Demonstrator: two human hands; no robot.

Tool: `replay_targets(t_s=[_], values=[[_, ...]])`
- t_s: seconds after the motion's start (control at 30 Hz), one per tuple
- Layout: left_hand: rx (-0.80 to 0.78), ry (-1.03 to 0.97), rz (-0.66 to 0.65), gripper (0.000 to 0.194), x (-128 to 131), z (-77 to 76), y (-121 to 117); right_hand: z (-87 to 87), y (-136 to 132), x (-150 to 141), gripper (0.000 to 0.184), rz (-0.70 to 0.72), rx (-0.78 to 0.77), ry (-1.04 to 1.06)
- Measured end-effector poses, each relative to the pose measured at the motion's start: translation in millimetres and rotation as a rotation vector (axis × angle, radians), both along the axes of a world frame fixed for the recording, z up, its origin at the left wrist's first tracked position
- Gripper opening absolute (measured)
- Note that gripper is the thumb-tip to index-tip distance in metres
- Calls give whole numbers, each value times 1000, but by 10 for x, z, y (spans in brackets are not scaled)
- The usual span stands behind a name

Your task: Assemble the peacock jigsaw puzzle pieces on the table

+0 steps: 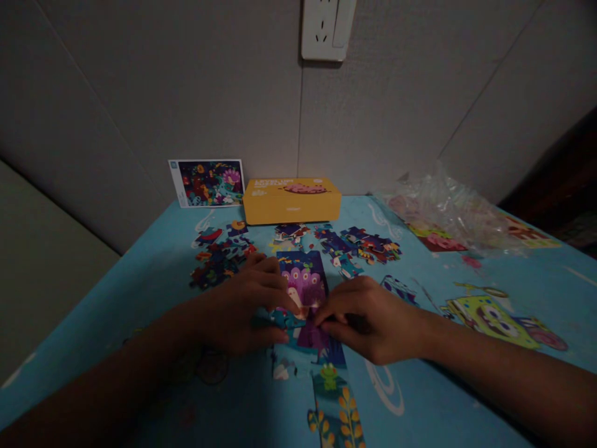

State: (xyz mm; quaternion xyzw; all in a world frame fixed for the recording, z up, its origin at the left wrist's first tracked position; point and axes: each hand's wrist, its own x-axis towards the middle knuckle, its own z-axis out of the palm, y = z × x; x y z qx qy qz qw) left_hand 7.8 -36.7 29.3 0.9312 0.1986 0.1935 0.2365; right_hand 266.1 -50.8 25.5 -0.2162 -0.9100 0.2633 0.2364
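A partly joined jigsaw puzzle [303, 283] lies in the middle of the table, with a purple peacock-like figure, a frog and yellow leaves on it. On its left side my left hand [247, 305] bends its fingers around a turquoise puzzle piece [285, 319], index finger and thumb at its edges. From the right, my right hand [368, 314] pinches a purple puzzle piece [313, 336] at the puzzle's middle, partly covered by the fingertips. The fingertips of both hands are close together. Loose puzzle pieces [217, 264] lie beyond my left hand, and more loose pieces [368, 246] at the back right.
A yellow puzzle box [292, 202] stands at the back against the wall. A picture card [209, 183] leans left of it. Clear plastic bags [452, 208] lie at the back right. The blue tablecloth [140, 267] has printed cartoon figures. A wall socket [326, 28] is above.
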Motion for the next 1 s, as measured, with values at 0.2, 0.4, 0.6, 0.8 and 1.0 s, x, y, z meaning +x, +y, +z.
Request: replay_targets(t_s=[0.2,0.4,0.6,0.8,1.0], values=[[2,42,-37,28,-19,-57,8,-36,-37,6,18,270,70,-57],[5,35,-40,27,-8,-57,-1,-59,-65,24,21,286,49,-149],[-52,17,-38,29,-31,-55,25,-44,-79,28,17,297,13,-174],[-98,-5,-44,24,-62,-58,55,-35,-79,39,16,301,-5,-194],[-109,2,-41,17,-35,-49,41,-23,-74,39,17,311,-14,-187]])
